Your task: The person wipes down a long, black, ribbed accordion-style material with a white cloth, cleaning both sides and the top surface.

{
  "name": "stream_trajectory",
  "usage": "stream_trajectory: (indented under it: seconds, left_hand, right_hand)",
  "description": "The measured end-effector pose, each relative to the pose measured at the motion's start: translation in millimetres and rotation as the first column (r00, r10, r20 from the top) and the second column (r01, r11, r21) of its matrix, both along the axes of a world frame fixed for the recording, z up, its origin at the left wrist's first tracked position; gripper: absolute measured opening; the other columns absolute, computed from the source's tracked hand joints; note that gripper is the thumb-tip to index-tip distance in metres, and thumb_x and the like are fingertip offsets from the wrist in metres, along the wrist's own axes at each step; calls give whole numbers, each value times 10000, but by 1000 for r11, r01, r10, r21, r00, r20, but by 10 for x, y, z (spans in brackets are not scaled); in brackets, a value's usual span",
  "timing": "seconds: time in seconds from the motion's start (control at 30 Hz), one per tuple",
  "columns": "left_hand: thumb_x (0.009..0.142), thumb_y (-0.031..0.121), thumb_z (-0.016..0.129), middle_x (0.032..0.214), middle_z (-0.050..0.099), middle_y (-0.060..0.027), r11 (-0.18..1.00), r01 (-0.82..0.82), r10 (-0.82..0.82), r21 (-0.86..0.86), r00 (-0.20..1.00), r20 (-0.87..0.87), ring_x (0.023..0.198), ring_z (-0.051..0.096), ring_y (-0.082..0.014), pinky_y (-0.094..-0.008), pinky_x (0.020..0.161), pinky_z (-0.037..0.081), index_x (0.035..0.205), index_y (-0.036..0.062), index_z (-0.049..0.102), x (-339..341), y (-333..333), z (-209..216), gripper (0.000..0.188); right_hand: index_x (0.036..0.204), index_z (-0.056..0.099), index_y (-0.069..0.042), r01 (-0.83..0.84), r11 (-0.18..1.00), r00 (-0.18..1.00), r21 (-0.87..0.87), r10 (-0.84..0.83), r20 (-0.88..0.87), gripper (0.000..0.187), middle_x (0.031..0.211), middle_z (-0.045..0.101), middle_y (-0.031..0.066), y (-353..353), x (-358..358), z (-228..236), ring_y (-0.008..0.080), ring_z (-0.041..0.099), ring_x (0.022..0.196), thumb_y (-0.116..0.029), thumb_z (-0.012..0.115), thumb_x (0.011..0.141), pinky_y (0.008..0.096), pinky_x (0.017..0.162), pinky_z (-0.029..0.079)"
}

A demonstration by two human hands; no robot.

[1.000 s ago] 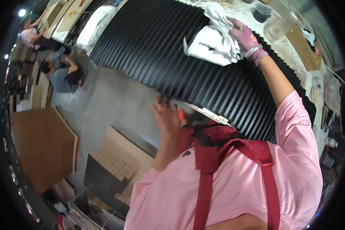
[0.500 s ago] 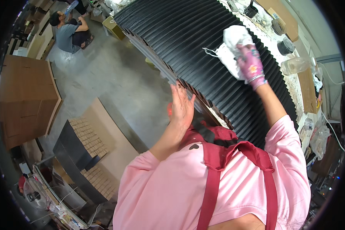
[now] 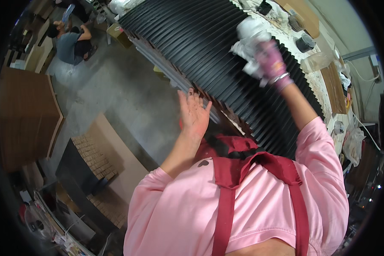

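My right hand (image 3: 270, 62), in a pink patterned glove and smeared by motion, grips a crumpled white cloth (image 3: 251, 34). The cloth lies against a row of long black ridged strips (image 3: 187, 42) packed side by side on the bench. Bare and stained dark at the fingertips, my left hand (image 3: 194, 112) is open, fingers spread, beside the near left edge of the strips. Whether its fingertips touch that edge I cannot tell.
Along the bench's far right side stand a dark tub (image 3: 305, 43), a clear plastic bottle (image 3: 315, 63) and a cardboard piece (image 3: 301, 15). A brown carton (image 3: 27, 115) stands left on the floor. Another person (image 3: 70, 45) crouches at the upper left.
My right hand has shifted slightly up and left in view with the cloth, which is bunched differently. The whole view has drifted a little; my left hand stays open near the edge.
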State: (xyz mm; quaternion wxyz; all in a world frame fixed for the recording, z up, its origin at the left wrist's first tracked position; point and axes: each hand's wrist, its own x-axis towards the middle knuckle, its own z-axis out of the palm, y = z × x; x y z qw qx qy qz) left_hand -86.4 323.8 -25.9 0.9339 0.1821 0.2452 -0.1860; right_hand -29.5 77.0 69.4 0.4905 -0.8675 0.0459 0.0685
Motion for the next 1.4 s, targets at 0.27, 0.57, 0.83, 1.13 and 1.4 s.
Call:
stream_trajectory:
  seconds: [0.27, 0.57, 0.83, 1.13, 1.4]
  left_hand:
    - [943, 605, 427, 1414, 445, -103, 998, 55, -60, 28, 960, 273, 1321, 408, -277, -482, 1138, 263, 1418, 95, 371, -42, 160, -70, 699]
    - [937, 634, 447, 1349, 422, 32, 973, 217, -229, 85, 958, 172, 1273, 326, -194, -507, 1153, 158, 1254, 154, 499, -167, -10, 43, 578]
    - [948, 659, 348, 1367, 530, -46, 938, 338, -346, 75, 926, 154, 1318, 430, -264, -489, 1151, 230, 1377, 123, 468, -146, 124, 116, 697]
    - [962, 617, 374, 1527, 299, -74, 916, 394, -397, 75, 918, 26, 1439, 201, -287, -532, 1164, 178, 1473, 117, 315, -169, -77, 328, 718]
    - [909, 653, 477, 1485, 297, -74, 906, 391, -405, 160, 912, 60, 1383, 240, -336, -586, 1120, 223, 1393, 110, 379, -320, -41, 299, 734]
  right_hand:
    - [1298, 577, -101, -624, 781, 739, -23, 599, 307, 452, 1202, 564, 146, 392, -196, 399, 277, 569, 1149, -65, 578, 847, 376, 1014, 443]
    - [1132, 625, -114, 53, 547, 944, -835, 246, 221, 329, 1059, 586, 176, -254, 190, -334, 299, 615, 935, -248, 630, 831, 433, 797, 502]
    - [1368, 516, -100, -347, 929, 835, -128, 368, 408, 473, 1209, 592, 103, -537, -2, 211, 242, 614, 1068, -212, 584, 914, 372, 933, 528]
    - [1264, 587, -93, -249, 910, 883, -331, 353, 308, 497, 1070, 640, 149, -93, -636, -343, 299, 612, 1033, -90, 618, 768, 392, 911, 481]
    - [1399, 477, -64, 123, 825, 959, 551, -243, 149, 544, 1210, 637, 126, -1486, -256, 125, 206, 667, 987, -217, 617, 896, 324, 865, 562]
